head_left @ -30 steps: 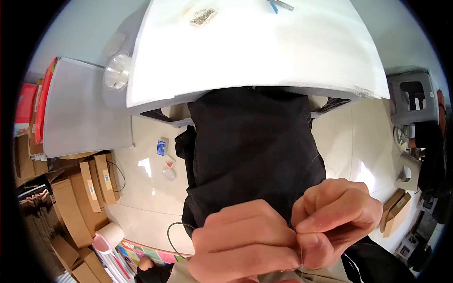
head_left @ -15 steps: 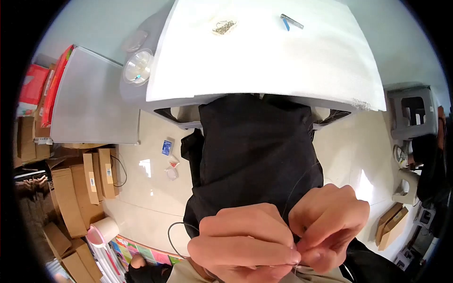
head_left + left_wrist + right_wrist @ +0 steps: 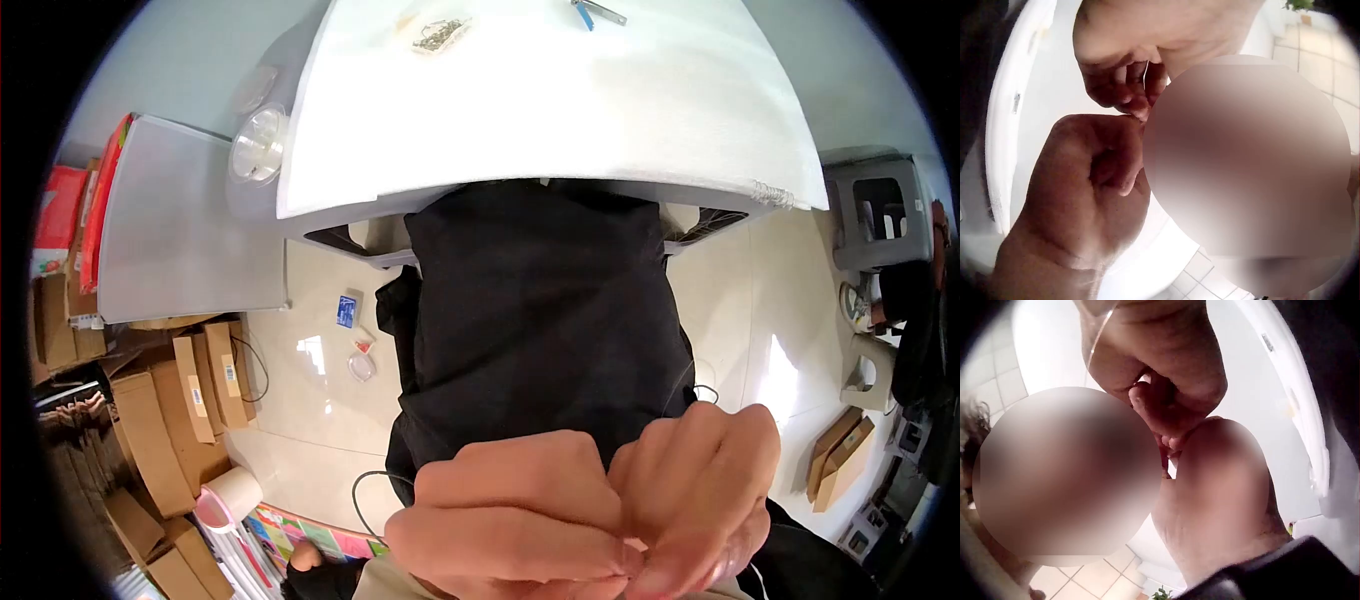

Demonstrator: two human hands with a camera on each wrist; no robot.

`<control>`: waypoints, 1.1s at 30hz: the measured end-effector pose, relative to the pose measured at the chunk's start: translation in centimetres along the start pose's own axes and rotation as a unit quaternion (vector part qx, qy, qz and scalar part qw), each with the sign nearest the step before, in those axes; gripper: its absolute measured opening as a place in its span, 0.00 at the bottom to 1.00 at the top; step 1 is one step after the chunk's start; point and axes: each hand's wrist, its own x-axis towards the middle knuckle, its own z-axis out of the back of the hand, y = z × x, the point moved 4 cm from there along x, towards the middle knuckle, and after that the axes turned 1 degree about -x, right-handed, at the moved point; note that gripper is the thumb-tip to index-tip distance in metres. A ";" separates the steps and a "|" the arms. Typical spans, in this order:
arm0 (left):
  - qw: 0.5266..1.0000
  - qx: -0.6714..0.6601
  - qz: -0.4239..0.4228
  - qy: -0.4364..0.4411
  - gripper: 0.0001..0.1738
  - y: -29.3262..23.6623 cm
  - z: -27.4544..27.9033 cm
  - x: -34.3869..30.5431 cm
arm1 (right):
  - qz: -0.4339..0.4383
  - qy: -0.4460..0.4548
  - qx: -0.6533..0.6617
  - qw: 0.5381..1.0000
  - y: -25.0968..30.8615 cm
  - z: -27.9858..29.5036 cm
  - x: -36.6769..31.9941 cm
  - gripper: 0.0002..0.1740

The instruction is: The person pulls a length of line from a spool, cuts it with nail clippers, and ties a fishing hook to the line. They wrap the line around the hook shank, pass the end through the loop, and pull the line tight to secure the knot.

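Note:
In the head view my left hand (image 3: 510, 510) and right hand (image 3: 695, 505) meet low in front of the body, above a black cloth (image 3: 545, 300) on the lap. Both hands have curled fingers, and their fingertips pinch together at one small spot. A thin, clear fishing line (image 3: 1102, 334) runs across the upper hand in the right wrist view. In the left wrist view a bright strand (image 3: 1145, 74) shows between the curled fingers. What else sits between the fingertips is hidden by the fingers.
On the white-covered table (image 3: 560, 120) lie a small pile of thin metal pieces (image 3: 440, 36) and a nail clipper (image 3: 598, 14). Clear spools (image 3: 260, 145) stand left of it. Cardboard boxes (image 3: 150, 430) fill the left side; a grey stool (image 3: 880, 210) stands right.
The right hand has turned its knuckles upward and closed in against the left; its thumb and index finger showed plainly before. The head view dipped toward the table's far part, then shifted back.

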 end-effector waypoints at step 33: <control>0.997 0.057 0.045 0.009 0.09 -1.5 -1.1 0.2 | 0.117 0.184 -0.389 0.895 2.8 -0.6 0.8 0.11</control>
